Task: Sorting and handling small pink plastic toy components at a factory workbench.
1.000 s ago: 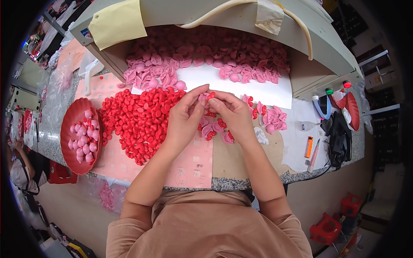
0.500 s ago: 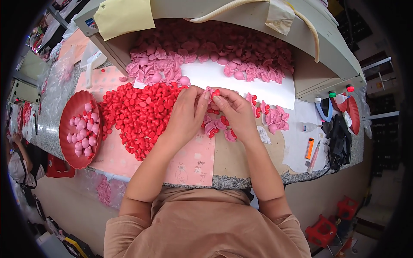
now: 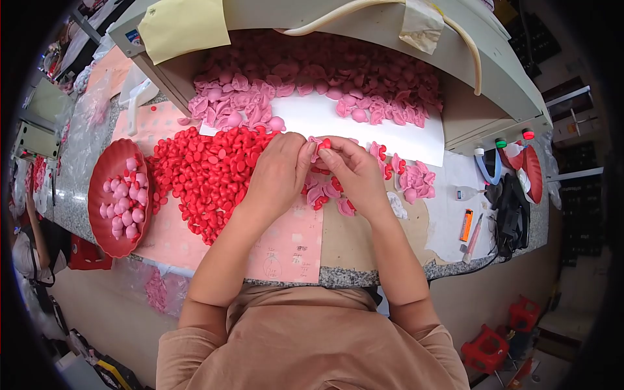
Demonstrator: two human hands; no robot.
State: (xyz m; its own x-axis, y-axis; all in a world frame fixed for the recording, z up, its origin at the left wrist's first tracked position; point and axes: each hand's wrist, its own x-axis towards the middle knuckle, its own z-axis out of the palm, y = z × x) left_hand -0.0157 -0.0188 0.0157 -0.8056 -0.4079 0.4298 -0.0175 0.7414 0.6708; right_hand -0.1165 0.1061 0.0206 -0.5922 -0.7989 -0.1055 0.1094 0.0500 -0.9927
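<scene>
My left hand (image 3: 276, 174) and my right hand (image 3: 354, 174) meet over the middle of the worktop, fingertips pinched together on a small red and pink piece (image 3: 320, 144). A big heap of small red oval pieces (image 3: 208, 172) lies just left of my left hand. Under and between my hands lie a few loose pink and red pieces (image 3: 322, 194). More pink pieces (image 3: 413, 181) sit to the right of my right hand.
A red dish (image 3: 97, 214) with pink pieces stands at the left. A large mound of pink pieces (image 3: 312, 84) fills the back, beside a white sheet (image 3: 390, 133), under a machine housing (image 3: 364, 26). An orange lighter (image 3: 466, 225), pen and dark tools lie right.
Both hands have stayed pinched together at the same spot on the worktop, with only slight shifts of the fingers; the view has tilted a little.
</scene>
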